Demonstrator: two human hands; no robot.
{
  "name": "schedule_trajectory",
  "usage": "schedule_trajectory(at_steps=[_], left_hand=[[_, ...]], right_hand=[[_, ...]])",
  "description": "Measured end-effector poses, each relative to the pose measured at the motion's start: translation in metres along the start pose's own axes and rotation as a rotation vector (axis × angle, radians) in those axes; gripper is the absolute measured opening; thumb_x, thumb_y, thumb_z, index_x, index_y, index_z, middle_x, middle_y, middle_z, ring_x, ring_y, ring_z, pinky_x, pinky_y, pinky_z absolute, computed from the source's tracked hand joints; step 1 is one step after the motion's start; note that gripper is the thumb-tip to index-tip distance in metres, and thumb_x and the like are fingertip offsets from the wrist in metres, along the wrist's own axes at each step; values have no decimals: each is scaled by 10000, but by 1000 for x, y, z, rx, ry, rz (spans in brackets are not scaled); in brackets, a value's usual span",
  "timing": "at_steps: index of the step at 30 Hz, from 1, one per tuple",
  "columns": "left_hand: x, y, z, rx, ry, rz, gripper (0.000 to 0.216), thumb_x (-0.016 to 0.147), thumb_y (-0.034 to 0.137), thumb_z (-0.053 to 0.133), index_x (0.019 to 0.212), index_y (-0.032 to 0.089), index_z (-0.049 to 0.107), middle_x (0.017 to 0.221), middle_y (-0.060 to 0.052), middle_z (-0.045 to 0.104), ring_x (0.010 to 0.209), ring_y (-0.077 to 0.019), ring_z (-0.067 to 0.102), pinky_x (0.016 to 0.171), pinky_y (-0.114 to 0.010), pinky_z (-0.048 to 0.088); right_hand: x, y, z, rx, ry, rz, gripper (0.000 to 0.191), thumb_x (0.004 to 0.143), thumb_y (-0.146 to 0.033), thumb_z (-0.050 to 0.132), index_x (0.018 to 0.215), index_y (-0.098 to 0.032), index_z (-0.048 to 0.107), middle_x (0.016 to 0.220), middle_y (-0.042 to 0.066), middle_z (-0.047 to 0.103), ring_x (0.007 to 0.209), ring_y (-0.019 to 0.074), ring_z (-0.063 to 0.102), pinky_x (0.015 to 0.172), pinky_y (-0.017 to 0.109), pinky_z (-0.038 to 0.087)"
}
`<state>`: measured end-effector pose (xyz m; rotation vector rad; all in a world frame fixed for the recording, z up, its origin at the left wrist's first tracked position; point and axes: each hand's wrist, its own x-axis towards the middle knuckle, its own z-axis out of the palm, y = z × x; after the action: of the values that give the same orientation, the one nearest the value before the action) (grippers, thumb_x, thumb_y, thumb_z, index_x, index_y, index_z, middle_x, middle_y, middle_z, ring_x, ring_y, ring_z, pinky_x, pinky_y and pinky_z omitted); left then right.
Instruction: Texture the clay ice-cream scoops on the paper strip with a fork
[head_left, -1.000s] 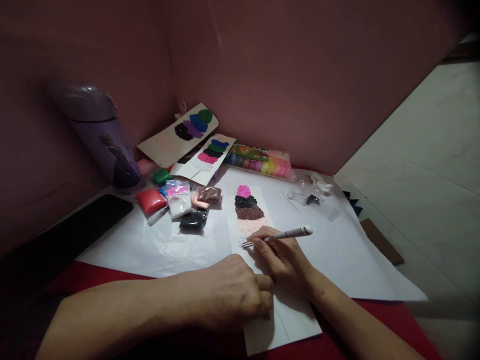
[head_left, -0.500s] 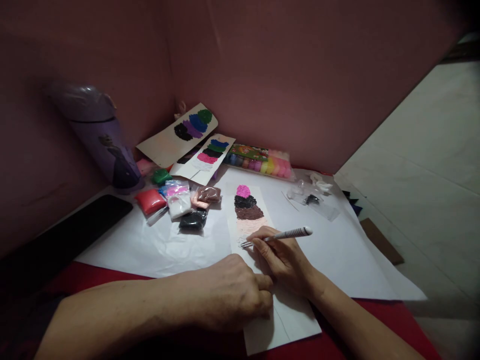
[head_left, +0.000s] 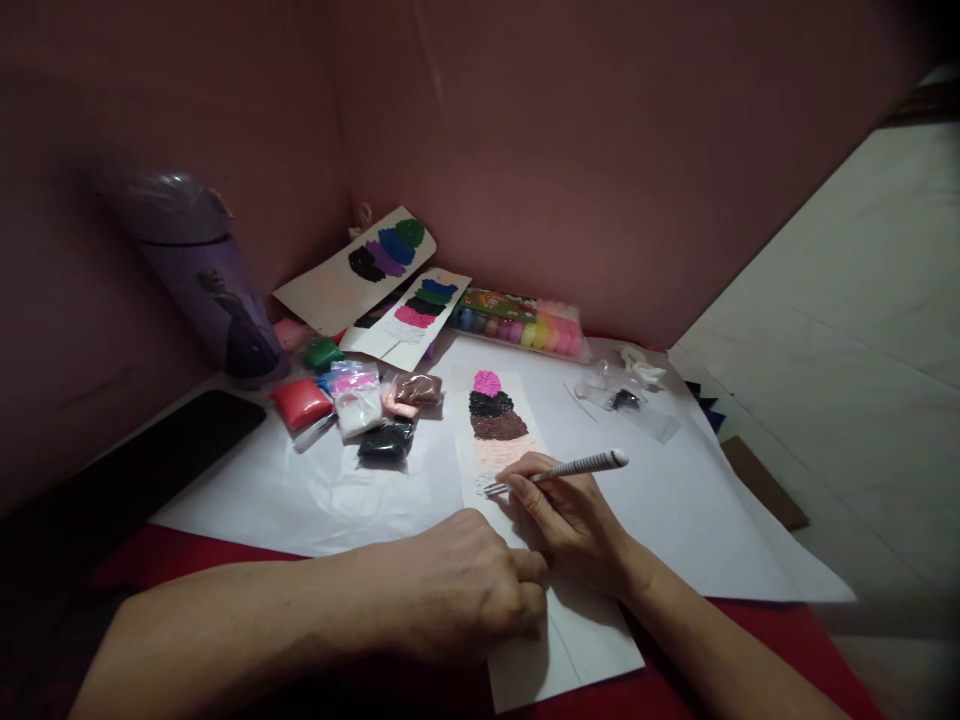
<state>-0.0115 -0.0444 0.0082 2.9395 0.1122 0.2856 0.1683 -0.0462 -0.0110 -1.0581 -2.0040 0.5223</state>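
1. In the head view, the long white card (head_left: 585,640) lay at six o'clock from the middle, mostly on the white sheet (head_left: 660,520), its near end over the red surface (head_left: 780,640).
2. Its coloured stack had a rough, ridged look: a rounded bright-pink top at twelve o'clock, then black, brown and pale-peach bands, each wider than the one above. Below them came a whitish patch, partly covered by your hand. A thin line ran down the plain lower part.
3. Your right hand (head_left: 574,515) was pinched closed around the slim tool (head_left: 585,466); its striped handle pointed to about three o'clock, its pronged tip at the whitish patch.
4. Your left hand (head_left: 476,585) lay across the card below the tip, fingers curled well in; whether they gripped anything, you could not tell.
5. From the bands, wrapped colour packets (head_left: 360,410) sat at nine o'clock, and two more painted-looking cards (head_left: 375,290) between ten and eleven.
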Motion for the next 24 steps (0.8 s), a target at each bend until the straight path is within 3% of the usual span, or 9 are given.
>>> schedule_trajectory(at_steps=[17, 24], left_hand=[[0, 0, 0, -8, 21, 7, 94, 813, 111, 539, 814, 166, 615, 803, -5, 634, 555, -113, 518, 458, -310, 342], [0, 0, 1, 7, 22, 7, 86, 810, 111, 542, 807, 169, 606, 793, 0, 628, 556, -114, 515, 459, -313, 360]], right_hand=[[0, -2, 0, 47, 46, 75, 199, 938, -227, 465, 837, -173, 627, 750, 44, 636, 684, 157, 607, 609, 278, 502], [0, -2, 2, 41, -2, 72, 207, 941, -215, 460, 838, -174, 634, 766, 45, 641, 705, 159, 600, 653, 288, 503]])
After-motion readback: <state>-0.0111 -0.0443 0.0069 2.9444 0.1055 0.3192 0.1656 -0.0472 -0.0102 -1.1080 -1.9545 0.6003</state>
